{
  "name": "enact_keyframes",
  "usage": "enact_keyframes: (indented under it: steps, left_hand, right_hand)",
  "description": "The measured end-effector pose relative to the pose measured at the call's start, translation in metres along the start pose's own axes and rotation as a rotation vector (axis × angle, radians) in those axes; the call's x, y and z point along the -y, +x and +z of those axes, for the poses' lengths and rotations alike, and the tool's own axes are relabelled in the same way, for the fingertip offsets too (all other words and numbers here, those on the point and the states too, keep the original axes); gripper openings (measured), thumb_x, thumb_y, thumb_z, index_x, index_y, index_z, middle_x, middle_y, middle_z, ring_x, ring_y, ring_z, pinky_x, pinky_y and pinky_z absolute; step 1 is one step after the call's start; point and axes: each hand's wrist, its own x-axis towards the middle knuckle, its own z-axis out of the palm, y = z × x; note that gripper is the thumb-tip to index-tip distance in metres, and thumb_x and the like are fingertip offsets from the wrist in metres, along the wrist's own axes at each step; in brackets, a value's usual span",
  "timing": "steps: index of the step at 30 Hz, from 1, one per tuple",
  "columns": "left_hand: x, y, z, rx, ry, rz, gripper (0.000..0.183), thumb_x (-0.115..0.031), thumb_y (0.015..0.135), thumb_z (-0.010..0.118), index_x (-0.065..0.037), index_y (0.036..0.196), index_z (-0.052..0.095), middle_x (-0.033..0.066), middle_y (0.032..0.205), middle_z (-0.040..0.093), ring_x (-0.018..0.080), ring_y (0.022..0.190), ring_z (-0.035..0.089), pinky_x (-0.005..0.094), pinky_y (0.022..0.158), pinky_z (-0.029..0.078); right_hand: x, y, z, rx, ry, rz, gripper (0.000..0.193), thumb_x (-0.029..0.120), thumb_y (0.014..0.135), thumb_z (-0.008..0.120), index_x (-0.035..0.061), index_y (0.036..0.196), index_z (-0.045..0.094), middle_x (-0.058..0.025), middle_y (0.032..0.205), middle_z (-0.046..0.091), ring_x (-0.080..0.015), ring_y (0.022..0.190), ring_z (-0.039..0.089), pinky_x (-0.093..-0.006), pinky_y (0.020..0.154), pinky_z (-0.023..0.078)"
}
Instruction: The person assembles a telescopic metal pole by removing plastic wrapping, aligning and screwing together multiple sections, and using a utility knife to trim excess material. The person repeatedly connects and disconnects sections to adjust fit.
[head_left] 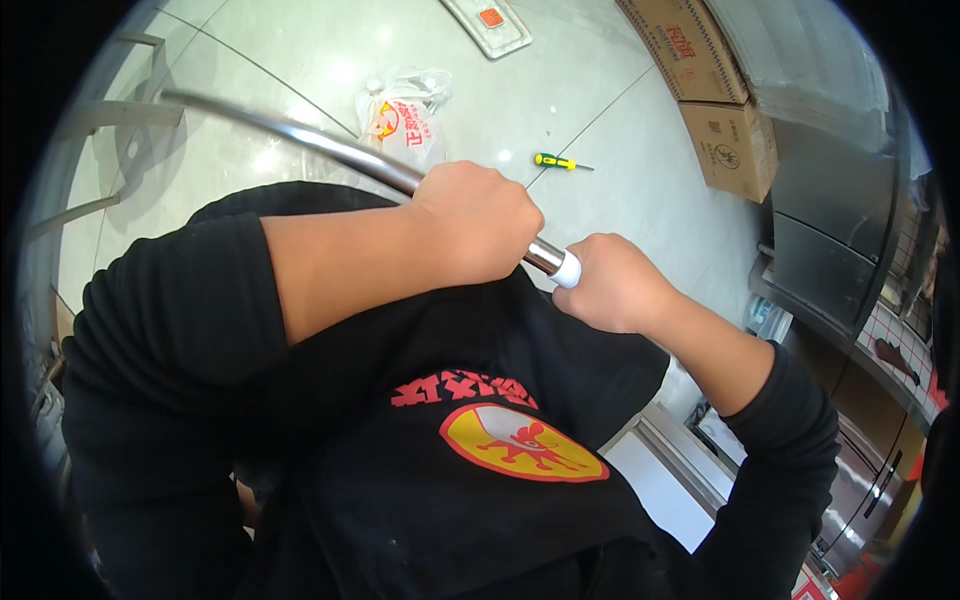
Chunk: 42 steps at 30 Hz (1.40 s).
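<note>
A shiny metal tube (330,147) runs slantwise in front of my chest, its far end out to the upper left. My left hand (478,222) is closed in a fist around it, close to its lower right end. On that end sits a white plastic end cap (568,270). My right hand (615,283) is closed against the cap, thumb and fingers bent at its side; the fingertips are hidden behind the hand. Past my hands, a green and yellow screwdriver (555,161) lies on the tiled floor.
A printed plastic bag (405,120) lies on the floor beyond the tube. At the top is a flat pale tray-like object (488,25). Cardboard boxes (735,150) stand at the right beside a dark metal cabinet (835,215). A pale metal frame (120,115) is at the left.
</note>
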Motion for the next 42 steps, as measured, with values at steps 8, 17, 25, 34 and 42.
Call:
enact_keyframes:
  steps: [8, 17, 25, 34, 42]
  left_hand:
    - [0.019, -0.013, 0.033, -0.291, 0.163, 0.367, 0.004, -0.017, 0.063, 0.059, -0.014, 0.066, 0.058, 0.0032, 0.051, 0.052, 0.0245, 0.047, 0.055, 0.0366, 0.042, 0.039]
    - [0.019, -0.012, -0.047, -1.011, 0.032, 0.137, 0.055, -0.016, 0.074, 0.060, -0.013, 0.118, 0.027, 0.0086, 0.113, 0.033, 0.0284, 0.112, 0.032, 0.0460, 0.096, 0.025]
    - [-0.012, 0.018, -0.133, -0.934, -1.988, -0.177, 0.018, -0.025, 0.089, 0.057, -0.009, 0.089, 0.048, 0.0009, 0.068, 0.048, 0.0134, 0.052, 0.046, 0.0280, 0.048, 0.042]
    - [-0.023, -0.004, -0.116, -0.679, -2.158, 0.297, 0.035, -0.035, 0.094, 0.045, -0.017, 0.065, 0.035, -0.0063, 0.046, 0.029, 0.0073, 0.035, 0.027, 0.0246, 0.035, 0.026]
    - [-0.017, -0.027, -0.111, -0.417, -2.296, 0.596, 0.040, -0.038, 0.097, 0.036, -0.017, 0.063, 0.040, -0.0060, 0.045, 0.026, 0.0074, 0.032, 0.024, 0.0256, 0.035, 0.027]
  right_hand:
    - [0.005, 0.003, 0.040, 0.699, 1.089, 0.162, 0.014, 0.004, 0.071, 0.061, 0.0034, 0.060, 0.051, -0.0074, 0.048, 0.048, -0.0169, 0.042, 0.046, -0.0312, 0.048, 0.044]
    - [-0.011, 0.006, 0.008, 0.253, 1.334, -0.343, 0.027, 0.014, 0.081, 0.061, 0.0068, 0.059, 0.047, -0.0005, 0.049, 0.046, -0.0100, 0.041, 0.045, -0.0241, 0.042, 0.040]
    - [0.013, -0.032, -0.012, -0.248, 0.925, -0.243, 0.031, 0.026, 0.082, 0.065, -0.0023, 0.083, 0.051, -0.0035, 0.057, 0.053, -0.0101, 0.045, 0.052, -0.0247, 0.045, 0.044]
    - [0.017, -0.051, -0.005, 0.036, 1.168, -0.346, 0.031, 0.024, 0.083, 0.065, 0.0064, 0.065, 0.046, 0.0001, 0.047, 0.044, -0.0081, 0.038, 0.045, -0.0223, 0.040, 0.040]
    - [0.015, -0.037, 0.003, 0.732, 1.507, -0.696, 0.035, 0.020, 0.082, 0.065, 0.0077, 0.059, 0.042, -0.0005, 0.040, 0.040, -0.0101, 0.036, 0.041, -0.0246, 0.039, 0.035]
